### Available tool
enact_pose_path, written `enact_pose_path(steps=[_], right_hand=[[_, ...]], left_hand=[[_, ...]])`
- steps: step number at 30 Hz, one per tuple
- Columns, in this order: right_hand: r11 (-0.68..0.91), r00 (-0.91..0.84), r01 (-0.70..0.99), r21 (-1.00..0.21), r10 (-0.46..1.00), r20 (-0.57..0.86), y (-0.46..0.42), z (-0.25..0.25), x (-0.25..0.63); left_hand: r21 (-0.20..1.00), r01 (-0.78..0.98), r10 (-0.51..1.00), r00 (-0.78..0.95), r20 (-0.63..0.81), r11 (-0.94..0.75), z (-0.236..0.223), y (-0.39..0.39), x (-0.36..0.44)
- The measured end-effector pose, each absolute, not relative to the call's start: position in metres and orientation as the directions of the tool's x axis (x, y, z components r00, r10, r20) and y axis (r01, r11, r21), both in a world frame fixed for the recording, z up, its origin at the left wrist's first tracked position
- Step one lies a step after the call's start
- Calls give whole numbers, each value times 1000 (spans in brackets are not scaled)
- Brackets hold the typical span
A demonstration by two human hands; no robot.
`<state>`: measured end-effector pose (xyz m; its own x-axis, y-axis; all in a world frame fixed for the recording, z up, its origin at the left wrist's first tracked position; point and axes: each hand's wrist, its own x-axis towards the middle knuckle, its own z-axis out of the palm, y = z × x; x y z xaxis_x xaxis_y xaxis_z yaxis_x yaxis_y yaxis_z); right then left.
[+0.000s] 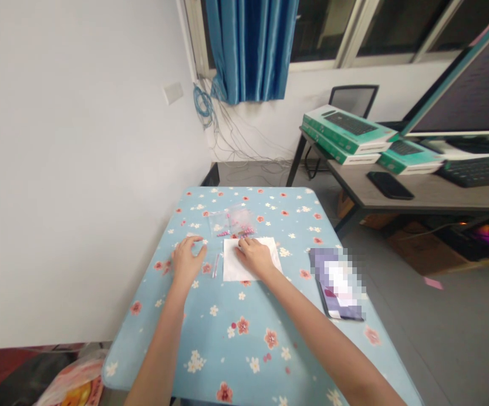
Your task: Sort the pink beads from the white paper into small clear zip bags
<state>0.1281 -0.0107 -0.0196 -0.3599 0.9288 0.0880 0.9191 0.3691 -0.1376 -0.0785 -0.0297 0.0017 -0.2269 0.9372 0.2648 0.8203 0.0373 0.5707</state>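
Observation:
A sheet of white paper (231,270) lies flat on the table. My right hand (256,258) rests on its upper part, fingers bent downward and close together; whatever is under the fingertips is hidden. Left of the paper, my left hand (187,260) hovers at or just above the tabletop, with thumb and fingers curved and apart and nothing visible between them. A thin, pale, stick-like item (215,266) lies between that hand and the paper. Just beyond the paper are clear plastic bags (241,217) with small pink bead-like pieces (247,231) in or beside them.
The table (210,344) has a blue flowered cover. A phone-like item (341,287), partly blurred out, lies near its right edge. A white wall (79,169) runs along the left. On a desk to the right are keyboard boxes (350,132), a black phone (390,185) and a monitor (468,84).

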Motion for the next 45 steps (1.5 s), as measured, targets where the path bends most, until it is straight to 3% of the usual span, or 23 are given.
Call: enact_pose_path(steps=[7,14,20,26,33,41,45], right_hand=[[363,-346,913,-187,931,119,-10,-21,130],[316,-231,848,-425,943,239,-2,-7,123],[361,-273,878,-313,917,293,28,7,108],[344,-292,906,-246,930,226,43,-1,100],[326,-273,901,-285,939,209,37,-5,102],[278,-162,826,-490,950,267,26,9,110],[234,-63,660,-714,964,258,10,18,111]], left_hand=[[466,883,965,-171,199,61,-4,18,-67],[367,925,961,-181,209,95,-11,51,-70],[341,934,963,-183,199,107,-15,67,-70],[418,894,952,-253,174,161,-16,68,-64],[641,762,942,-273,197,87,-12,63,-60],[778,610,959,-98,265,-153,10,36,-65],[801,524,935,-27,355,-289,25,7,-59]])
